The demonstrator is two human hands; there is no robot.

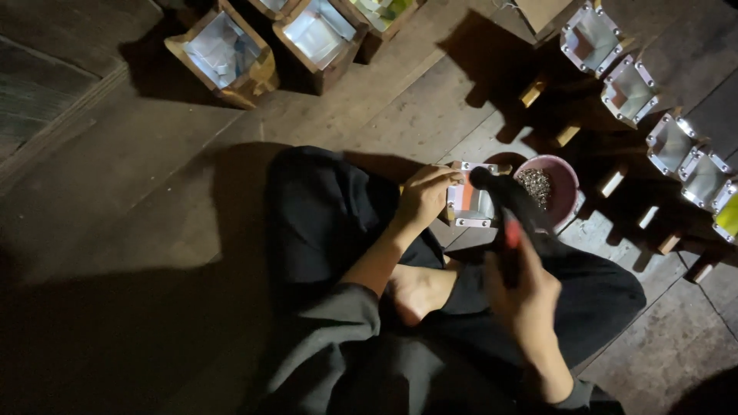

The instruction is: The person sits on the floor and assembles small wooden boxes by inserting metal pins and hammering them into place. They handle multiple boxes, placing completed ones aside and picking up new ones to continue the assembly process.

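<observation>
Dim wooden plank floor [138, 177], three open wooden boxes [223, 54] with pale linings at top left, a diagonal row of metal-cornered box frames [632, 91] at right, short wooden blocks [532, 92] beside them

A small open wooden box with metal corner brackets [470, 201] sits upright under a black power screwdriver [509, 215]

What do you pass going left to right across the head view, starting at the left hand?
Left hand → small metal-cornered box it steadies → black power tool in the right hand → pink bowl of screws.
</observation>
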